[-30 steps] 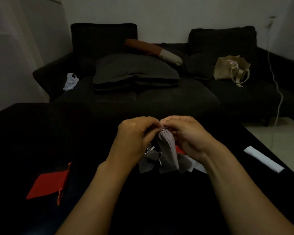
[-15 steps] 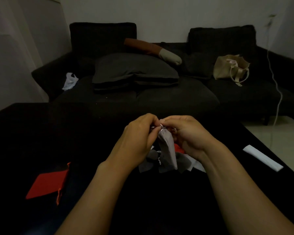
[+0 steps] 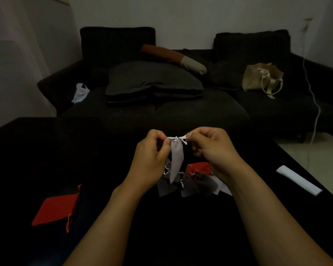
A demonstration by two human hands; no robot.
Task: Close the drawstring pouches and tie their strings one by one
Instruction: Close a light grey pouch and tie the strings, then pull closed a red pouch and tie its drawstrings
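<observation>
Left hand (image 3: 152, 160): pinching the white string (image 3: 176, 138), apart from the right.
Right hand (image 3: 211, 150): pinching the string's other end.
Grey pouch (image 3: 176, 160): hangs between them above the pile of pouches (image 3: 188, 184).
Table (image 3: 46, 150): bare dark surface left, edge far right.

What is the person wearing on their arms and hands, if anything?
Nothing that shows. Both forearms come into view bare from the bottom edge of the picture, with no sleeve, cuff, watch or bracelet on them. The left hand and the right hand wear no gloves, and no rings can be made out, though the light is dim. Any sleeves would have to end higher up, out of view.
</observation>
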